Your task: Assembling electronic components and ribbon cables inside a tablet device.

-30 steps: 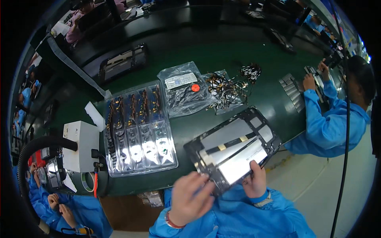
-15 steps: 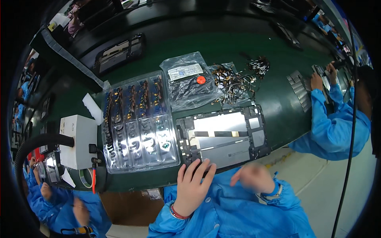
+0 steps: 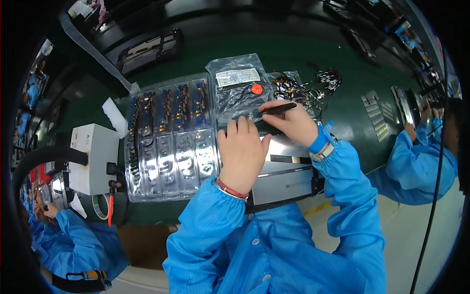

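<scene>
A dark open tablet casing (image 3: 281, 188) with silver panels lies on the bench in front of me, partly covered by my hands. My left hand (image 3: 242, 154) rests over its left end, fingers stretched forward and thumb apart, holding nothing that I can see. At the far edge, my right hand (image 3: 296, 125) pinches a slim black pen-like tool (image 3: 280, 109); what its tip touches is hidden. Just beyond my fingers lies a clear plastic bag (image 3: 237, 98) with a white label and a round orange sticker. A tangle of thin cables (image 3: 293, 90) spreads right of it.
To the left sits a clear compartment tray (image 3: 169, 142) of small boards and parts. Beside it stand a white box (image 3: 93, 159) with a black hose and a white foam strip (image 3: 113, 116). At right, a co-worker in a blue sleeve (image 3: 416, 166) works near small metal pieces (image 3: 376, 115).
Both hands have moved forward over the casing. My right hand, blurred before near my body, now grips a black pen-like tool at the far edge. The view has shifted slightly.
</scene>
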`<state>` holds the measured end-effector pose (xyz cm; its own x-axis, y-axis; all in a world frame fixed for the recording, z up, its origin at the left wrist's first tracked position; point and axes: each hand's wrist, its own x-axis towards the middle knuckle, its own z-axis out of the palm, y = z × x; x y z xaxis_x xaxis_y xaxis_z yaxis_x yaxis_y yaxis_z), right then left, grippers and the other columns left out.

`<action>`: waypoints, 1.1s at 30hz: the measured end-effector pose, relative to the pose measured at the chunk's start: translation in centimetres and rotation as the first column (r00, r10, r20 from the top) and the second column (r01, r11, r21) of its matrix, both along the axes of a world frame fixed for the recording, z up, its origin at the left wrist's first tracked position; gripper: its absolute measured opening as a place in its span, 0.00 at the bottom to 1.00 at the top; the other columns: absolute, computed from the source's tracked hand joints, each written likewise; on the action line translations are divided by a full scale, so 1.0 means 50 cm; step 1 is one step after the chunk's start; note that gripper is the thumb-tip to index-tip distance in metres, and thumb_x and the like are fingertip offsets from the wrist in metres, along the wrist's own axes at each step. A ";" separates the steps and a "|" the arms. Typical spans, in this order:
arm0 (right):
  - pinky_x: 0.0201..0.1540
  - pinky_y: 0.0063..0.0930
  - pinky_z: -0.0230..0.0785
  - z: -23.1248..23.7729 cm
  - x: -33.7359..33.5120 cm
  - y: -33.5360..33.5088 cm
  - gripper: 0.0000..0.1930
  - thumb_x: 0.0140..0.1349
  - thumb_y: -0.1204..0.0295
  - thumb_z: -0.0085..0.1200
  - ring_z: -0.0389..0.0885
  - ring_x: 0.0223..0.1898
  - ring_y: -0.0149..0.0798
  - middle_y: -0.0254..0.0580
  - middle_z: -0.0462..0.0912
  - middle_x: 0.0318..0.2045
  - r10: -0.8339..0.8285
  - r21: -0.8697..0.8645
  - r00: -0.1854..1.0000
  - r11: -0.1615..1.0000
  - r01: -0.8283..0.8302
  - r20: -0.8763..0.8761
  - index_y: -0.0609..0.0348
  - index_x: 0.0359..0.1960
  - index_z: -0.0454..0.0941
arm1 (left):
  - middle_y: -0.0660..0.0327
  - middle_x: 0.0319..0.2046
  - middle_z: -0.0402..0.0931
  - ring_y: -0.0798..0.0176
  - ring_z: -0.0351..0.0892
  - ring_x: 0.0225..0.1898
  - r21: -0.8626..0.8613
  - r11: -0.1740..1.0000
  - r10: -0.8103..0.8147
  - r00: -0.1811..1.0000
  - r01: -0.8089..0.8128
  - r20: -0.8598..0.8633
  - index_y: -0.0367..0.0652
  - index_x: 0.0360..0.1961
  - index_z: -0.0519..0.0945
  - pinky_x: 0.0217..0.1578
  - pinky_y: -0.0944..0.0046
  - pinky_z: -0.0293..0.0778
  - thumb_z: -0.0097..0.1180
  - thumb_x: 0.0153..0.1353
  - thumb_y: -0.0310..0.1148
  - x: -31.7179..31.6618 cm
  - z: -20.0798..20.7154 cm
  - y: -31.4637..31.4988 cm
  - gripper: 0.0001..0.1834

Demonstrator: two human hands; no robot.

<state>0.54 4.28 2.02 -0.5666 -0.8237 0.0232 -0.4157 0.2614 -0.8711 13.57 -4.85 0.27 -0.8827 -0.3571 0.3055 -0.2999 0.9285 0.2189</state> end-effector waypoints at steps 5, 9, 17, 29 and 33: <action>0.40 0.22 0.72 -0.025 -0.018 -0.018 0.11 0.54 0.75 0.56 0.80 0.37 0.34 0.42 0.80 0.38 -0.128 -0.199 0.992 0.972 0.126 -0.001 0.61 0.39 0.78 | 0.52 0.50 0.69 0.54 0.66 0.50 -0.002 0.999 0.036 0.997 -0.036 -0.063 0.40 0.38 0.79 0.45 0.56 0.63 0.55 0.51 0.42 -0.003 -0.002 -0.006 0.18; 0.41 0.22 0.71 -0.020 -0.011 -0.019 0.11 0.53 0.78 0.55 0.79 0.38 0.33 0.41 0.80 0.38 -0.156 -0.129 0.988 0.979 0.157 0.013 0.61 0.39 0.78 | 0.49 0.52 0.66 0.52 0.63 0.53 0.049 0.997 0.066 0.991 -0.061 -0.119 0.39 0.36 0.79 0.48 0.52 0.60 0.57 0.48 0.42 0.000 -0.008 -0.007 0.19; 0.40 0.25 0.70 -0.027 -0.003 -0.031 0.11 0.51 0.79 0.56 0.79 0.36 0.36 0.43 0.80 0.35 -0.092 -0.116 0.987 0.990 0.076 -0.136 0.62 0.38 0.79 | 0.44 0.52 0.63 0.48 0.62 0.55 0.139 0.988 0.080 0.993 -0.067 -0.092 0.40 0.38 0.78 0.50 0.52 0.60 0.57 0.50 0.38 0.003 0.005 -0.009 0.16; 0.40 0.24 0.70 -0.028 -0.004 -0.031 0.11 0.51 0.79 0.56 0.79 0.36 0.35 0.43 0.81 0.34 -0.073 -0.070 0.982 0.996 0.062 -0.172 0.62 0.38 0.79 | 0.44 0.54 0.62 0.48 0.60 0.57 0.161 0.985 0.078 0.991 -0.059 -0.112 0.39 0.38 0.77 0.51 0.49 0.59 0.59 0.48 0.40 0.003 -0.003 -0.007 0.19; 0.40 0.23 0.70 -0.014 0.000 -0.012 0.10 0.52 0.79 0.56 0.78 0.36 0.34 0.43 0.80 0.34 -0.097 -0.104 0.985 0.991 0.083 -0.141 0.61 0.38 0.79 | 0.43 0.54 0.63 0.48 0.61 0.56 0.136 0.990 0.066 0.986 -0.046 -0.151 0.39 0.37 0.78 0.50 0.50 0.59 0.59 0.47 0.40 0.000 -0.004 -0.002 0.19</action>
<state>0.55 3.68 1.31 -0.6230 -0.7591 0.1888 -0.5185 0.2201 -0.8263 13.56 -4.95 0.10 -0.8059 -0.4507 0.3839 -0.3036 0.8713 0.3856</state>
